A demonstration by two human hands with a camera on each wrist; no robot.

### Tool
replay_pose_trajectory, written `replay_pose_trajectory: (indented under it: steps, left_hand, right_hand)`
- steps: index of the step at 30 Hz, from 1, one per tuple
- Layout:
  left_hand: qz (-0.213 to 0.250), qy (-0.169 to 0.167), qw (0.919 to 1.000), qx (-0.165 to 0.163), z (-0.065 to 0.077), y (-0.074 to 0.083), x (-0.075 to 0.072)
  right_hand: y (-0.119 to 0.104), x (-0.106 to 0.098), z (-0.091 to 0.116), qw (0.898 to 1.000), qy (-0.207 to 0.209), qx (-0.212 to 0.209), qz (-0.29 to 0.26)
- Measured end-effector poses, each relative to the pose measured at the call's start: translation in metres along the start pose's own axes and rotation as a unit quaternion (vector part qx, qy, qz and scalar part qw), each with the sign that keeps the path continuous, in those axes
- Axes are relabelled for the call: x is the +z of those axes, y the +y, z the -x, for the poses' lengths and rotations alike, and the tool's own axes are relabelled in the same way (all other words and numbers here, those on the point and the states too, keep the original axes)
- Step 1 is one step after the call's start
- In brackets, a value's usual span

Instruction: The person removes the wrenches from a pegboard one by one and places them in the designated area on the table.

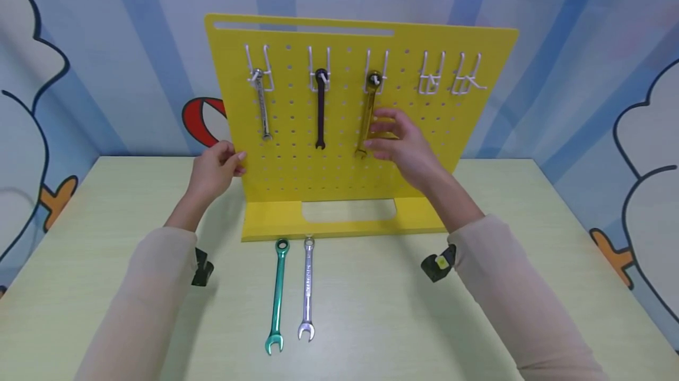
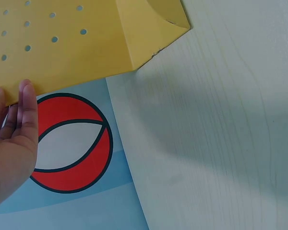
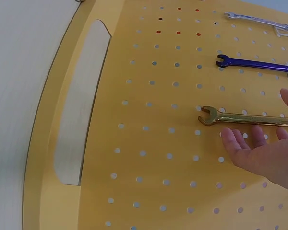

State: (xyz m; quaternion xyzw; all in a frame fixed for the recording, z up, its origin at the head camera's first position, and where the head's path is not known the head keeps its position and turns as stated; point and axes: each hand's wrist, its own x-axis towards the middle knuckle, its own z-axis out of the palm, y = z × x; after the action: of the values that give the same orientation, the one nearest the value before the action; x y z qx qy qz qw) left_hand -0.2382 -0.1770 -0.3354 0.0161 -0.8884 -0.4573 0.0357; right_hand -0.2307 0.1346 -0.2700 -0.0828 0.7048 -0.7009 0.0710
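Observation:
A yellow pegboard [image 1: 339, 171] stands upright, and my left hand [image 1: 212, 171] pinches its left side edge. In the left wrist view the left hand [image 2: 14, 134] shows at that edge, thumb and fingers to either side. A gold combination wrench [image 1: 367, 118] hangs by its ring end from the middle hook. My right hand [image 1: 400, 145] is just right of it, fingers spread and loosely bent beside the shaft. In the right wrist view the fingertips [image 3: 229, 136] lie along the gold wrench [image 3: 245, 119], not closed round it.
A silver wrench [image 1: 262, 104] and a dark blue wrench [image 1: 320, 109] hang on hooks to the left. Two bare white hooks [image 1: 432, 74] are at the right. On the table before the base lie a green wrench [image 1: 277, 298] and another silver wrench [image 1: 307, 289].

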Motion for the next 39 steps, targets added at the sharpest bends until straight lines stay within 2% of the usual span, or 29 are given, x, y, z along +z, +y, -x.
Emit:
replay_pose_trajectory:
  steps: [39]
  left_hand:
    - [-0.002, 0.002, 0.9999, 0.011, -0.0010, -0.0037, 0.0004]
  right_hand:
    - [-0.0037, -0.0007, -0.0013, 0.999, 0.000, 0.014, 0.030]
